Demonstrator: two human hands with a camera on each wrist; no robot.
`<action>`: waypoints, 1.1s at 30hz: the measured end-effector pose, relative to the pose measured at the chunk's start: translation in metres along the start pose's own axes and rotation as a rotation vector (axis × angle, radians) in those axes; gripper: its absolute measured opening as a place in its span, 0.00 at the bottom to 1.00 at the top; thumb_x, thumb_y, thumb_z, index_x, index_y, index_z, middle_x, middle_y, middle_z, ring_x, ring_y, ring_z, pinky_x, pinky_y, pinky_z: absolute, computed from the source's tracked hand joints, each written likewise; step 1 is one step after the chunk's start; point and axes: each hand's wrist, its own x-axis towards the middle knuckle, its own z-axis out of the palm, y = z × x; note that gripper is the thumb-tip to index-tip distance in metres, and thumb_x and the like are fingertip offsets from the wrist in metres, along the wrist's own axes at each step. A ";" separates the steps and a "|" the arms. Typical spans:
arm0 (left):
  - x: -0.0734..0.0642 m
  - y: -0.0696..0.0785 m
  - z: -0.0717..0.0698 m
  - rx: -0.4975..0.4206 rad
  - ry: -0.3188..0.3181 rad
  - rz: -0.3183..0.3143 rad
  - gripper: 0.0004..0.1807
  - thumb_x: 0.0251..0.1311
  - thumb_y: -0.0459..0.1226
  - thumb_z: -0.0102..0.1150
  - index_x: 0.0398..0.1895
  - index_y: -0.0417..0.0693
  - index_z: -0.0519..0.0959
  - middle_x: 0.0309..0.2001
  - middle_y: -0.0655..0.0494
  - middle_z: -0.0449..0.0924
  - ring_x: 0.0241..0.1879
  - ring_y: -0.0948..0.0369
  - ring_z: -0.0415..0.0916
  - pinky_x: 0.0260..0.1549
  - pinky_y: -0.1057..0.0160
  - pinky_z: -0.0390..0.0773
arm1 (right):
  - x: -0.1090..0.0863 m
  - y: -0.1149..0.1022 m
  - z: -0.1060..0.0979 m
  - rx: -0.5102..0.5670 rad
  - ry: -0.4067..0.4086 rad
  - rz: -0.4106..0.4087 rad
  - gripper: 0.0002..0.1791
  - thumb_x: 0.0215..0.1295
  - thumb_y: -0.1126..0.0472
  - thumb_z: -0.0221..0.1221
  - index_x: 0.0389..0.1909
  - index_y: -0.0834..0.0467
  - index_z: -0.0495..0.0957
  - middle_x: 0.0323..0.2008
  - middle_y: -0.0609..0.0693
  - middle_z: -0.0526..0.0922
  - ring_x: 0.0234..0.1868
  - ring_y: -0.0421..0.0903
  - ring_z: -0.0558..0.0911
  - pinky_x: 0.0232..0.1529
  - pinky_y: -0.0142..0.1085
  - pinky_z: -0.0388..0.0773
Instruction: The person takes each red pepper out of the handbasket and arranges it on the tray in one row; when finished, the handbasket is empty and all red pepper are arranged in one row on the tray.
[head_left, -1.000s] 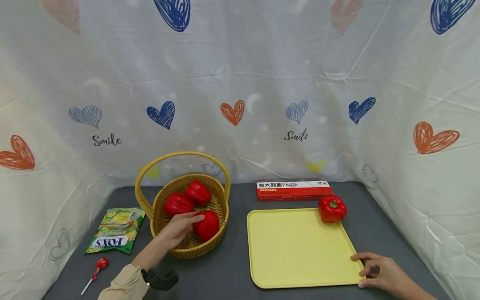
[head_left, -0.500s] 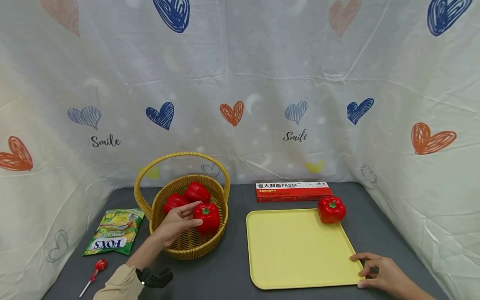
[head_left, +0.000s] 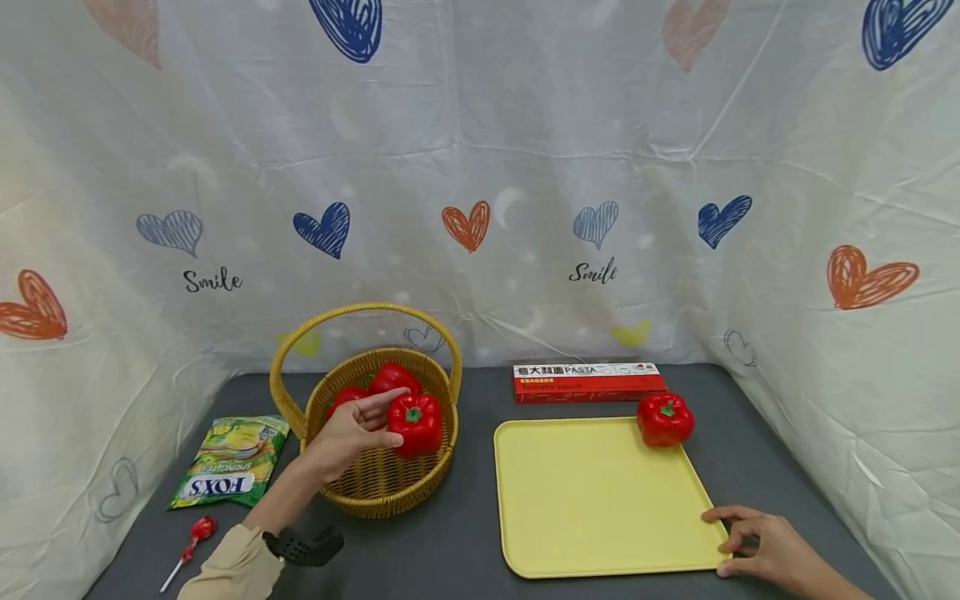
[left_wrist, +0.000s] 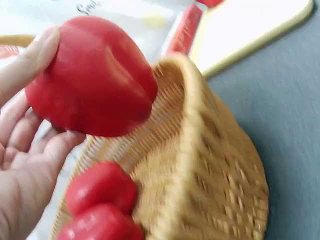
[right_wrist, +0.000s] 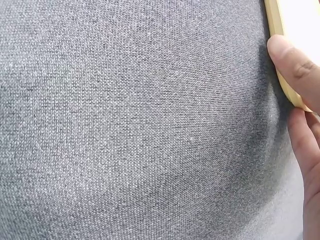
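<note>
In the head view my left hand (head_left: 343,440) holds a red bell pepper (head_left: 420,427) between thumb and fingers, its green stem facing the camera. The pepper is lifted over the yellow wicker basket (head_left: 372,505); the left wrist view shows the raised pepper (left_wrist: 95,80) above the basket rim. Two more red peppers (head_left: 395,377) lie inside, one partly hidden behind my hand. My right hand (head_left: 776,548) grips the near right corner of a yellow tray (head_left: 600,500), with the thumb at its front edge and fingers along its right side.
Another red bell pepper (head_left: 665,420) sits at the tray's far right corner. Behind the tray lies a red pasta box (head_left: 589,384). Left of the basket are a green FOX'S bag (head_left: 232,460) and a red lollipop (head_left: 197,537). A heart-printed curtain (head_left: 525,183) surrounds the dark table.
My left hand has turned the pepper stem toward the camera and lifted it up from inside the basket. My right hand stays at the tray corner.
</note>
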 end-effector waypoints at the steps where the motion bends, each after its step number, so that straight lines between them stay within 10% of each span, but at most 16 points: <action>1: 0.000 0.003 0.002 -0.005 0.011 -0.003 0.39 0.57 0.28 0.64 0.71 0.34 0.59 0.71 0.37 0.53 0.68 0.43 0.56 0.53 0.59 0.75 | 0.000 0.000 0.000 -0.001 0.000 0.002 0.10 0.49 0.67 0.71 0.22 0.57 0.76 0.49 0.29 0.76 0.33 0.37 0.82 0.30 0.30 0.82; 14: 0.014 0.031 0.068 -0.175 0.054 -0.033 0.39 0.57 0.28 0.65 0.71 0.35 0.58 0.66 0.38 0.64 0.59 0.54 0.72 0.53 0.58 0.76 | -0.002 0.000 0.000 0.002 0.006 -0.008 0.10 0.48 0.67 0.71 0.22 0.56 0.77 0.49 0.28 0.76 0.33 0.37 0.82 0.30 0.30 0.82; 23: 0.051 -0.011 0.137 -0.201 0.017 -0.001 0.37 0.51 0.26 0.68 0.67 0.34 0.65 0.63 0.38 0.69 0.63 0.48 0.67 0.56 0.57 0.72 | -0.001 -0.001 -0.001 0.004 0.008 -0.002 0.10 0.48 0.67 0.71 0.22 0.56 0.77 0.49 0.29 0.77 0.33 0.37 0.83 0.30 0.30 0.82; 33: 0.104 -0.056 0.164 -0.166 0.046 0.048 0.35 0.50 0.26 0.69 0.64 0.35 0.70 0.60 0.40 0.73 0.63 0.46 0.68 0.54 0.56 0.74 | 0.000 -0.004 -0.001 -0.129 0.046 0.030 0.11 0.45 0.59 0.74 0.20 0.52 0.79 0.46 0.34 0.80 0.33 0.31 0.79 0.29 0.27 0.80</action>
